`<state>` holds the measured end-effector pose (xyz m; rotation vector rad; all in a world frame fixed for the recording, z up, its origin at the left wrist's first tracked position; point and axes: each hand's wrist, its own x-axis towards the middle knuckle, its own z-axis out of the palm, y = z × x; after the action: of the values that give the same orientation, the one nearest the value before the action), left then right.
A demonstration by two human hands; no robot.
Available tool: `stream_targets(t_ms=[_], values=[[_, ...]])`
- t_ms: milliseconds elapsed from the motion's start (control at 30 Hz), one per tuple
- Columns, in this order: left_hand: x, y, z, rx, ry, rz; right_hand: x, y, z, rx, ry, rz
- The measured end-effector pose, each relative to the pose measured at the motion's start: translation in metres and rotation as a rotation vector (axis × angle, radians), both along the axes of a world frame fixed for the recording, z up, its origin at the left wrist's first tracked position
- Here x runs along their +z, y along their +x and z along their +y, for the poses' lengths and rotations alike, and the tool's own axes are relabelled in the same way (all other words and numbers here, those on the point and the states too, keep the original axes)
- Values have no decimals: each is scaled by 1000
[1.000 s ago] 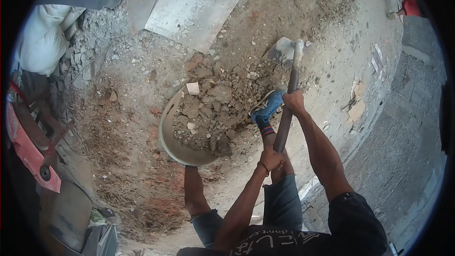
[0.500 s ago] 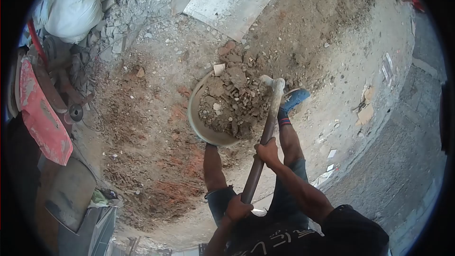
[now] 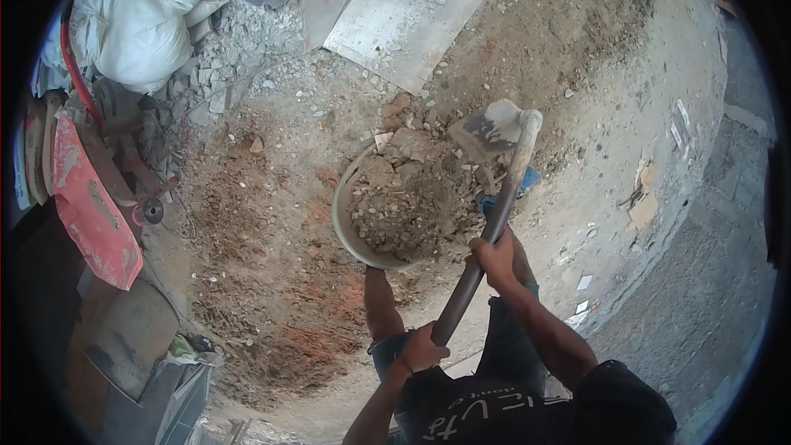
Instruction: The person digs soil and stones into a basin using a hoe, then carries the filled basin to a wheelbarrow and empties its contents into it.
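My left hand (image 3: 423, 349) is closed round the lower end of a hoe's dark handle. Further up the same handle, my right hand (image 3: 496, 260) is wrapped round it. The hoe (image 3: 486, 132) has a pale, dirt-smeared blade, which is raised at the right side of a round basin. That basin (image 3: 339, 213) stands between my feet, heaped with soil and rubble (image 3: 404, 198) that spills past its far and right rim. My right shoe (image 3: 527, 180) is blue and partly hidden behind the hoe handle.
Beyond the basin lie flat boards (image 3: 412, 29) with broken pieces on top. White sacks (image 3: 140, 25), a red peeling metal piece (image 3: 92, 202) and a worn panel (image 3: 132, 338) crowd the left. Cardboard scraps (image 3: 643, 198) lie right, before the grey pavement (image 3: 676, 305).
The hoe has lifted off the heap and swung up and right, so its blade now shows. Both hands moved slightly right with the handle. The basin stays in place.
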<state>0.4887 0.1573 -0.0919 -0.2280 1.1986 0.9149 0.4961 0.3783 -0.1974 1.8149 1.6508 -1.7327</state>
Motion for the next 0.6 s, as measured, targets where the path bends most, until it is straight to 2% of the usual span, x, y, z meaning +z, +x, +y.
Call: stream_targets(t_ms=[33,67,100,133,200,233,300,333,367,433,500,567,600], values=[[-25,-22,37,1,36,113,-34,-15,38,-56,73,70],[-62,-37,69,36,87,153,-22,-67,73,-79,71,-12],[-81,-64,104,49,84,186,-56,-81,112,-18,90,12],[-97,-86,130,111,139,197,-71,-105,136,-41,78,-2],[-114,-104,162,58,53,254,-98,-128,163,91,15,-153],[-117,-96,156,72,45,247,-115,-123,156,106,10,-161],[-113,-77,133,244,-62,176,-153,-112,127,230,-44,-139],[-116,-67,110,243,-75,166,-163,-105,106,276,10,-148],[-114,-56,87,236,-85,156,-161,-97,82,315,66,-157],[-91,-44,62,277,-119,151,-109,-108,46,476,76,-289],[-89,-32,32,227,-151,167,-140,-80,18,270,-109,-224],[-75,-17,15,225,-164,173,-138,-65,-5,304,-96,-280],[-68,-6,5,215,-183,162,-113,-65,-12,324,-118,-260]])
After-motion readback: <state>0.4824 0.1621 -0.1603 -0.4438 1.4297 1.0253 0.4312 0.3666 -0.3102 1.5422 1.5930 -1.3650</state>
